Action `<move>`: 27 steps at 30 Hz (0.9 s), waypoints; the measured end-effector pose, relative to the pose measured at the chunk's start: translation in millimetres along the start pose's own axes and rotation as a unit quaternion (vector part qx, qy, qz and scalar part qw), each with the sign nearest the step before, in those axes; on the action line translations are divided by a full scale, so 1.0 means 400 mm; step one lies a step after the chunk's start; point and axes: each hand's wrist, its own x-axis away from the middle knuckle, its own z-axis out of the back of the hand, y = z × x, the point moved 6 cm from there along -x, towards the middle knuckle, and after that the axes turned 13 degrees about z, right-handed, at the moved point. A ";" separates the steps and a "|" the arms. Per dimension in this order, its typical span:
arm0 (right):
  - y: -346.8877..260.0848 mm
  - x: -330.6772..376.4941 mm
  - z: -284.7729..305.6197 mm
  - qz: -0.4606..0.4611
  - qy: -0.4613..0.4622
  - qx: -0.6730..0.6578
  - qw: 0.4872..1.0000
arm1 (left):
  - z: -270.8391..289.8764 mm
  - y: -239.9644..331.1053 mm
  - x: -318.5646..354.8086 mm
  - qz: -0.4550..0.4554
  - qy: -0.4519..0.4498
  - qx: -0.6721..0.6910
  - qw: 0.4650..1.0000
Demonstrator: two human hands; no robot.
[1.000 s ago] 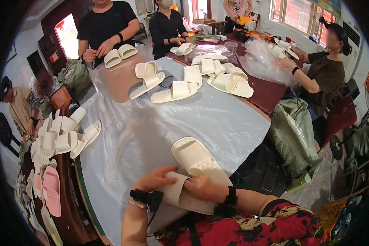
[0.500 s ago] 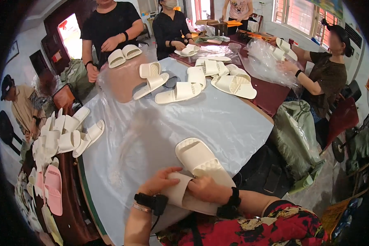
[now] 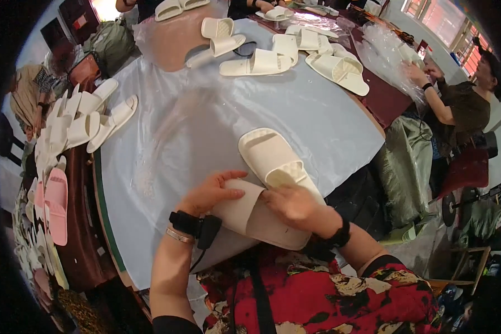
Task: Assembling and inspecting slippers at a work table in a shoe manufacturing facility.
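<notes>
Held slipper [image 3: 273, 231] smooth, matt plastic-like; table sheet [image 3: 206, 133] glossy plastic film; bracelet [image 3: 179, 235] shiny metal

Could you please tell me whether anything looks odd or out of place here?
Pink slippers at the left stand out beside white slippers: the colour differs. The slipper in the left hand, which the right hand touches, shows no clear damage, though partly covered.

You're holding 1 off-white slipper [image 3: 277, 227] close in front of you, wide plain strap to the L, bare heel end to the lower R. 2nd slipper [image 3: 274, 157], same colour, lies just beyond it, sole down, strap end up-L, insole w/ raised pattern, heel end lower R, partly hidden. Can't tell if they're touching.
</notes>
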 end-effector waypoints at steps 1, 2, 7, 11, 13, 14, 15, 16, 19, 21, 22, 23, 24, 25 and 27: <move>0.005 0.017 0.024 0.023 -0.006 0.022 0.999 | -0.003 0.005 -0.004 -0.008 0.013 -0.029 0.999; 0.026 0.039 0.030 -0.003 -0.044 0.009 0.999 | -0.001 0.001 -0.002 -0.006 0.015 -0.025 1.000; 0.059 0.091 0.139 -0.122 -0.090 0.076 0.986 | 0.019 0.013 0.019 -0.025 0.102 -0.101 0.989; 0.044 0.100 0.147 -0.105 -0.118 0.116 0.981 | 0.024 0.027 0.038 -0.016 0.151 -0.146 0.978; 0.030 0.084 0.157 -0.100 -0.122 0.138 0.978 | 0.045 0.031 0.053 -0.015 0.209 -0.209 0.955; 0.023 0.075 0.160 -0.096 -0.127 0.160 0.974 | 0.053 0.033 0.057 -0.014 0.208 -0.210 0.955; 0.018 0.071 0.161 -0.097 -0.126 0.160 0.974 | 0.069 0.035 0.064 -0.009 0.228 -0.201 0.953; 0.016 0.068 0.154 -0.106 -0.137 0.137 0.975 | 0.085 0.036 0.074 -0.003 0.249 -0.191 0.950; -0.003 0.051 0.134 -0.083 -0.127 0.086 0.985 | 0.102 0.040 0.098 0.005 0.268 -0.164 0.949; -0.021 0.035 0.124 -0.051 -0.106 0.060 0.991 | 0.122 0.030 0.087 -0.022 0.268 -0.137 0.953; -0.031 0.029 0.120 -0.021 -0.086 0.052 0.995 | 0.122 0.034 0.083 -0.049 0.266 -0.109 0.956; -0.041 0.025 0.118 0.008 -0.065 0.045 0.997 | 0.121 0.036 0.080 -0.049 0.265 -0.110 0.957; -0.040 0.025 0.113 0.007 -0.064 0.045 0.997 | 0.116 0.050 0.078 -0.068 0.270 -0.128 0.952; -0.043 0.023 0.108 0.016 -0.056 0.038 0.998 | 0.113 0.062 0.080 -0.087 0.277 -0.145 0.946; -0.038 0.025 0.096 0.026 -0.048 0.030 0.998 | 0.118 0.069 0.066 -0.099 0.274 -0.148 0.945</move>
